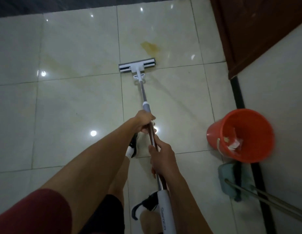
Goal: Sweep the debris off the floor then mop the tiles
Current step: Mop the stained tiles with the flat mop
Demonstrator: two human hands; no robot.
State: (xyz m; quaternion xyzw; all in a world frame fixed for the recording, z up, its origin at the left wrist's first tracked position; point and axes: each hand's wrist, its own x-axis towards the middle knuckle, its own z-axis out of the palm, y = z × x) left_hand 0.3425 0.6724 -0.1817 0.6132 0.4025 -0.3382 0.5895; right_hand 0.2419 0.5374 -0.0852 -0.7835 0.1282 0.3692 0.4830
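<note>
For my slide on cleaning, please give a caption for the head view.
Both hands, left hand ahead of right hand, hold a sponge mop just short of a yellow stain.
</note>
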